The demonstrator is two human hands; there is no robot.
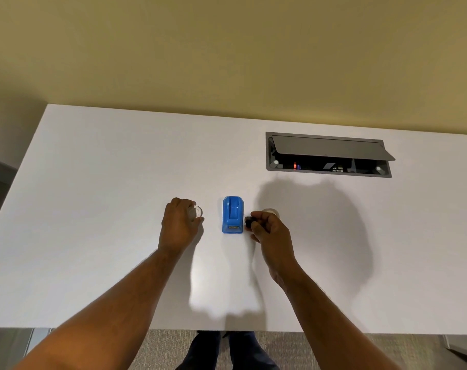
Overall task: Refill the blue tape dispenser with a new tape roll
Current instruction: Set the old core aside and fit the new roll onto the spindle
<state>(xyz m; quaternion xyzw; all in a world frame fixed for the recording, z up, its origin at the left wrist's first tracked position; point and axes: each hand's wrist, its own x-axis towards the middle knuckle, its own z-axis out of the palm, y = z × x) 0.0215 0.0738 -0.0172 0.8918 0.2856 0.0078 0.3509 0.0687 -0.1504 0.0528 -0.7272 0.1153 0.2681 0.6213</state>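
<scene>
The blue tape dispenser [233,214] stands on the white table [93,209], its cutter end facing me and its roll slot showing no roll. My left hand [177,222] is to its left, fingers closed on a clear tape roll [195,212]. My right hand [269,232] is to its right, pinching a small black spool core [248,221] close to the dispenser's side. Another tape roll [271,211] lies on the table just behind my right hand, partly hidden by it.
A grey cable box [328,156] with its lid tilted up is set into the table at the back right. A yellow wall rises behind the table. The table's near edge is at the bottom, with my legs and carpet below.
</scene>
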